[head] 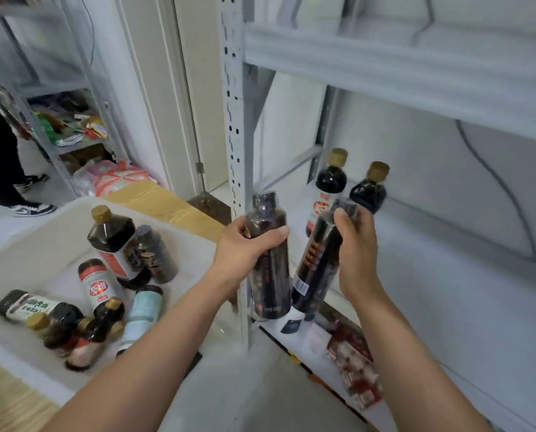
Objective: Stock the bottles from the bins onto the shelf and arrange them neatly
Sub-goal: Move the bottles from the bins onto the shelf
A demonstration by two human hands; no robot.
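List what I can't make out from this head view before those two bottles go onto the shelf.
- Label text on the bottle in the left hand and the bottle in the right hand: motion blur, fingers across them.
- Shelf extent: cut off by the right edge.
- Lower part of the left gold-capped bottle on the shelf: hidden behind the right-hand bottle.
- Bottle count in the white bin: they overlap, and the left forearm covers one corner.

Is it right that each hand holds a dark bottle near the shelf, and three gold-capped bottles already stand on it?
Not quite. The head view shows two gold-capped bottles standing on the shelf, not three. The rest holds: the left hand and right hand each have a grip on a dark bottle near it.
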